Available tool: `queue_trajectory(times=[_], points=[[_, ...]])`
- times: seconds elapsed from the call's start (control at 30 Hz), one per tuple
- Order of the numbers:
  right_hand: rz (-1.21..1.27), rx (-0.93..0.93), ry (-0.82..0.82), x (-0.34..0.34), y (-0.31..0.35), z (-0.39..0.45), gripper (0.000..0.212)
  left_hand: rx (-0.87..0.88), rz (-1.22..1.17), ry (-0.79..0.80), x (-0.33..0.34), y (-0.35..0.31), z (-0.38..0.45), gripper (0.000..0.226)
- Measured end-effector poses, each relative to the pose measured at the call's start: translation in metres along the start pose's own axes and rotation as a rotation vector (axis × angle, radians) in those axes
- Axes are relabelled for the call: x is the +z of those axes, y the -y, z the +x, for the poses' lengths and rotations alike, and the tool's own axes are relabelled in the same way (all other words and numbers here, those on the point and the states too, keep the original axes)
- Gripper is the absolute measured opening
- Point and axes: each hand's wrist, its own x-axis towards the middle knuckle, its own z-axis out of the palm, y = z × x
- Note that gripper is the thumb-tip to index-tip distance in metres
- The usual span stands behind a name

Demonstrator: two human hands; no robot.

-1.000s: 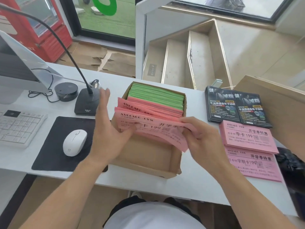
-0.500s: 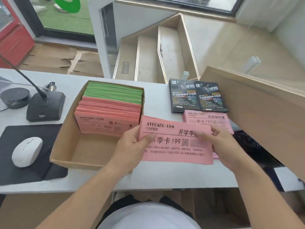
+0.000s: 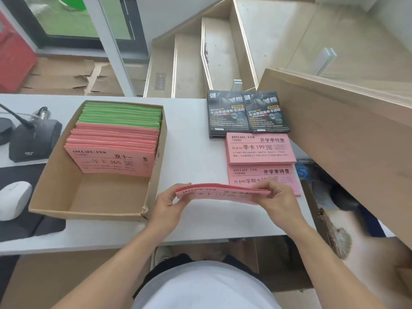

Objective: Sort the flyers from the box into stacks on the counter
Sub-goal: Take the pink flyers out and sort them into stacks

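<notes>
Pink flyer bundle (image 3: 223,192) long axis left-right, tilted near-flat, ends pinched by both hands' fingers (image 3: 171,197).

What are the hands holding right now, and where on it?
A bundle of pink flyers, tilted nearly flat over the counter: left hand grips its left end, right hand its right end.

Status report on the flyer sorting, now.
Left hand and right hand grip the ends of a pink flyer bundle above the counter. Pink and green flyers remain in the box. Nothing in the way.
</notes>
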Motion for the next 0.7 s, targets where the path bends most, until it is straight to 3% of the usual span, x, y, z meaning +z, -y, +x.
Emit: queue_trajectory(times=[0.23, 0.5, 0.7], points=[[-0.095, 0.019, 0.14, 0.002, -0.024, 0.005, 0.02, 0.055, 0.03, 0.003, -0.001, 0.016, -0.007, 0.041], [0.019, 0.057, 0.126, 0.015, -0.035, 0.002, 0.013, 0.004, 0.116, -0.029, 0.012, 0.018, -0.008, 0.01], [0.056, 0.009, 0.147, 0.007, -0.031, 0.004, 0.015, 0.047, 0.089, 0.003, 0.008, 0.014, -0.008, 0.015]])
